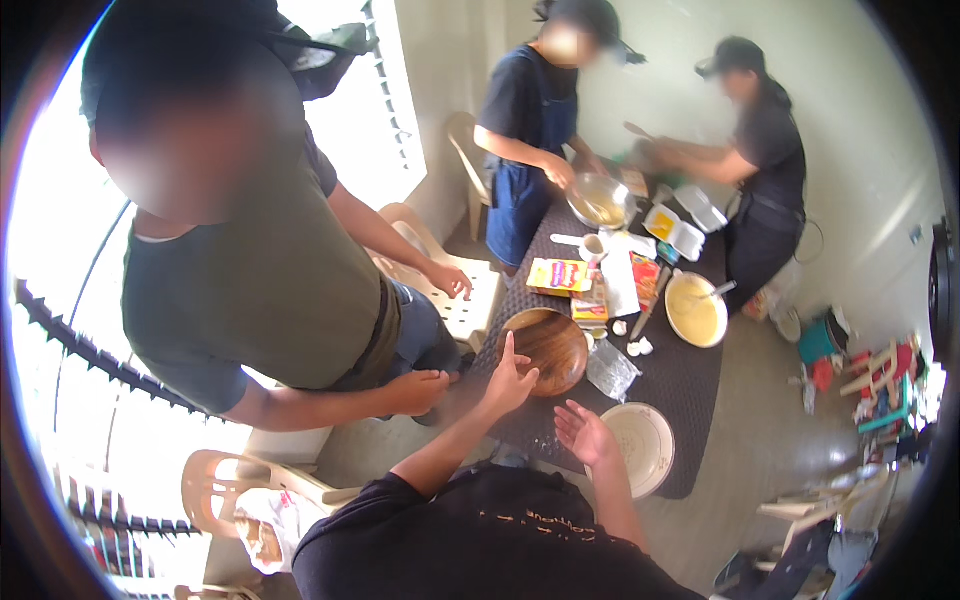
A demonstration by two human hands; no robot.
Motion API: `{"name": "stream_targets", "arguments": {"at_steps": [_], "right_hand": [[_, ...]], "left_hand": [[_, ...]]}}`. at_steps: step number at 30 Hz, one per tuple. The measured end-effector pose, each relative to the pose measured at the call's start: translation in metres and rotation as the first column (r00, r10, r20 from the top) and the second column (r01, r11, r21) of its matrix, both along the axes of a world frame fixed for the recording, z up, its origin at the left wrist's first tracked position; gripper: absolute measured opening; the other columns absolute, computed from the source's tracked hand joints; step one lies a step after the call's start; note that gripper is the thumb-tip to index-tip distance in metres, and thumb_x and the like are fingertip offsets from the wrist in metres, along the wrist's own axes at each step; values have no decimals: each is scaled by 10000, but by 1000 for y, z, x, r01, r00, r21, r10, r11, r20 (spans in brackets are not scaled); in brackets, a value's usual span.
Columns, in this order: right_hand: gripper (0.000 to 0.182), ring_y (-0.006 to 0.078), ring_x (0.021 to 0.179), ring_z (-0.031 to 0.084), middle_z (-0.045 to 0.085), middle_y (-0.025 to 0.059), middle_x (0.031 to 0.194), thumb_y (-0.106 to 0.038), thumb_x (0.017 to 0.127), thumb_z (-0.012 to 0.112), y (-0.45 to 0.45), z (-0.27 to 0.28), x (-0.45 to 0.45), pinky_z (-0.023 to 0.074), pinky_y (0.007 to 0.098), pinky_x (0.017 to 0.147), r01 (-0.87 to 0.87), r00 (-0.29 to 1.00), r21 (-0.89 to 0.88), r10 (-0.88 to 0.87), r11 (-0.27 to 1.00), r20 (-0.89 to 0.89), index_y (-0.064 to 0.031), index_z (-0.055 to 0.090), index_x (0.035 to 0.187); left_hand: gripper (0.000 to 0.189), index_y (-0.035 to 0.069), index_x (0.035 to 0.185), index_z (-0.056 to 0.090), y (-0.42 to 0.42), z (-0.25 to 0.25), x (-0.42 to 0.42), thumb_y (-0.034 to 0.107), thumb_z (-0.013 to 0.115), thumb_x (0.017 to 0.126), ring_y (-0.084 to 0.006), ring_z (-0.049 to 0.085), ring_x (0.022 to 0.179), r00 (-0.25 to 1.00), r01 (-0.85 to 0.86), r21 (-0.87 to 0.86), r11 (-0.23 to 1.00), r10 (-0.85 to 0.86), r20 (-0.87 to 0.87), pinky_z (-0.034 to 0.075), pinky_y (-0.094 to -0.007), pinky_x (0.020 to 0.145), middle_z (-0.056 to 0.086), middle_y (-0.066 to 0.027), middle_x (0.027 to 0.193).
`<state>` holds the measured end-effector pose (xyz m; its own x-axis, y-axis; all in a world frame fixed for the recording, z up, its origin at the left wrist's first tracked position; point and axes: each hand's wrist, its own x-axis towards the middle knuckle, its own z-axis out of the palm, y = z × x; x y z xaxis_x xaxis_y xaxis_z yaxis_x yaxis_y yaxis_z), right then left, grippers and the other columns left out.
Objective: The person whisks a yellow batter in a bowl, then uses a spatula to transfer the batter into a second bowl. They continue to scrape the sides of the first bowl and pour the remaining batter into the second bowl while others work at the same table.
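Note:
My left hand (512, 381) is raised beside the near edge of a round wooden bowl (561, 352), its index finger extended and nothing in it. My right hand (585, 433), palm up with fingers apart, holds nothing and is near a white bowl with a patterned rim (646, 450). A clear plastic bag (612, 370) and broken eggshells (640, 347) lie beyond my hands. Further back are a knife (651, 304), colourful boxes (559, 275) and a white bowl of pale yellow batter (691, 315) holding a utensil.
One person whisks in a metal bowl (600, 202) at the table's far end. Another person works across from them, near foam containers (679, 232). A third person stands close on my left, beside a plastic chair (472, 289). A second chair (217, 480) holds a bag.

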<state>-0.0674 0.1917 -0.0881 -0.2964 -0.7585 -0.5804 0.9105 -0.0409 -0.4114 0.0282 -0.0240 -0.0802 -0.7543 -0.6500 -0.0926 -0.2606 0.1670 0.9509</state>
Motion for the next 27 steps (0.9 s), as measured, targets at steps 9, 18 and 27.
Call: {"name": "stream_targets", "arguments": {"at_steps": [9, 18, 27], "right_hand": [[388, 265, 1067, 622, 597, 149, 1274, -199, 941, 584, 0, 7, -8, 522, 427, 923, -214, 976, -65, 216, 975, 21, -89, 521, 1308], [360, 248, 1064, 617, 623, 123, 1227, -243, 937, 589, 54, -21, 2, 513, 420, 928, -429, 896, -42, 431, 902, 103, -109, 551, 1269], [331, 225, 1072, 602, 628, 93, 1224, -206, 948, 538, 68, -9, 43, 493, 426, 949, -649, 760, 19, 648, 761, 50, -138, 551, 1272]], "left_hand": [[929, 13, 1539, 21, 40, 23, 48, 171, 648, 872, -240, 695, 764, 961, -272, 59, 961, 267, 76, 542, -346, 761, 623, -169, 1162], [939, 16, 1540, 25, 139, 26, 100, 221, 648, 867, -367, 650, 1002, 919, -334, -75, 940, 342, 195, 491, -412, 929, 603, -216, 1234], [936, 11, 1530, -43, 219, 46, 169, 196, 602, 877, -367, 671, 968, 821, -508, 16, 861, 479, 312, 502, -415, 903, 705, -198, 1011]]}}
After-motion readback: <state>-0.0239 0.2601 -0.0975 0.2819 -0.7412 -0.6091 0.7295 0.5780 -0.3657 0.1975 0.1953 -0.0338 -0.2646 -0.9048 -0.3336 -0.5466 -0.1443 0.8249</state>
